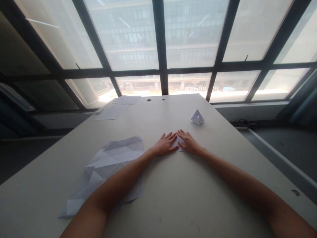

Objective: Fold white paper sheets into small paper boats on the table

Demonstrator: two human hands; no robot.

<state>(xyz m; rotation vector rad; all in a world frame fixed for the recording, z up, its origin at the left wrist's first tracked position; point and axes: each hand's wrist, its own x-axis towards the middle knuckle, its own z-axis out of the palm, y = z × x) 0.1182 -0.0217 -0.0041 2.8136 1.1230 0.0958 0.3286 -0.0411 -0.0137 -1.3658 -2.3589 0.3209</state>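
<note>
A small folded piece of white paper (177,142) lies on the table between my two hands, partly covered by them. My left hand (165,144) rests on its left side, fingers stretched out and flat. From the other side my right hand (187,142) presses on it, fingers extended, the fingertips of both hands close together near the paper's top. Neither hand grips anything. Beyond my right hand stands a folded paper boat (197,117). A large creased sheet of paper (115,158) spreads out to the left, partly hidden under my left forearm.
The white table (168,198) runs away from me toward large windows (128,33). Several flat sheets of paper (112,111) lie at its far left. Two small holes (149,99) show near the far edge. A dark mark (295,192) is at the right edge.
</note>
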